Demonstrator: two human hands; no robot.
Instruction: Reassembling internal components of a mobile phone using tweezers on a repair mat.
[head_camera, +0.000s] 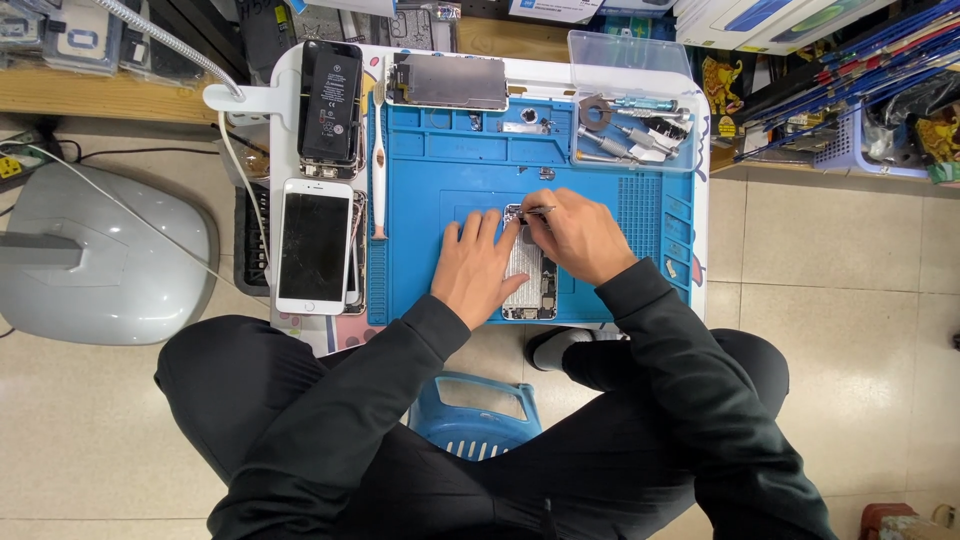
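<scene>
— Where does the opened phone (527, 285) lie against the fingers?

— Under them. The left hand (478, 268) lies flat, fingers spread and open, pressing on the phone's left side; the right hand (578, 236) has its fingers pinched closed on thin metal tweezers (538, 210), whose tips meet the phone's top end.

— And where on the mat?

— Near the middle of the blue mat (430, 215), toward its near edge, lengthwise, bottom end almost at that edge.

— How does the phone look?

— A silver shell with no screen, its inside bare: pale metal plates and dark small parts low down. Finer detail is too small to tell.

— What lies further out?

— The mat is rubbery, with moulded trays and a ribbed patch at its right edge. At the far right corner stands a clear plastic box (632, 100) of small metal tools. At the far edge lies a removed grey screen panel (447, 81). Off the left edge lie a white spudger (379, 170), a white-faced phone (315, 246) with glossy black glass and, beyond that, a black battery (331, 100).
</scene>
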